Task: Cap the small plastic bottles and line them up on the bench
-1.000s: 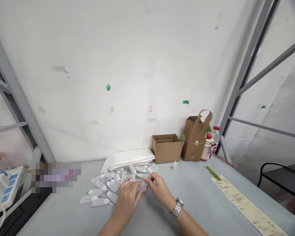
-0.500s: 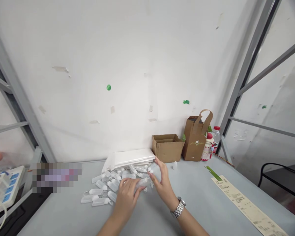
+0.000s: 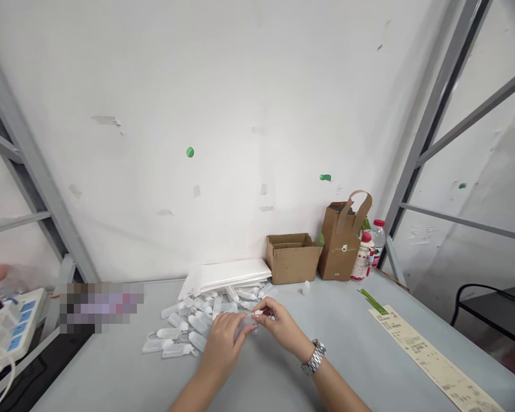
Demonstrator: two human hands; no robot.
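Both hands meet over the grey table, at the right front of a pile of translucent plastic pieces (image 3: 199, 324). My left hand (image 3: 226, 339) is wrapped round one translucent piece (image 3: 245, 322), its fingers covering most of it. At the other end of that piece, my right hand (image 3: 278, 327) pinches with thumb and forefinger; a silver watch is on this wrist. Behind the pile lies a stack of flat white packages (image 3: 229, 274). Fine detail at the fingertips is too small to tell.
An open cardboard box (image 3: 293, 264), a brown paper bag (image 3: 339, 246) and bottles (image 3: 363, 258) line the wall. A small white piece (image 3: 305, 288) lies before the box. Printed paper strips (image 3: 429, 355) lie right; a power strip (image 3: 21, 332) and a blurred-out item (image 3: 100, 306) are left.
My right hand has come down and closed its thumb and forefinger at the end of the piece in my left hand. My left hand has barely moved.
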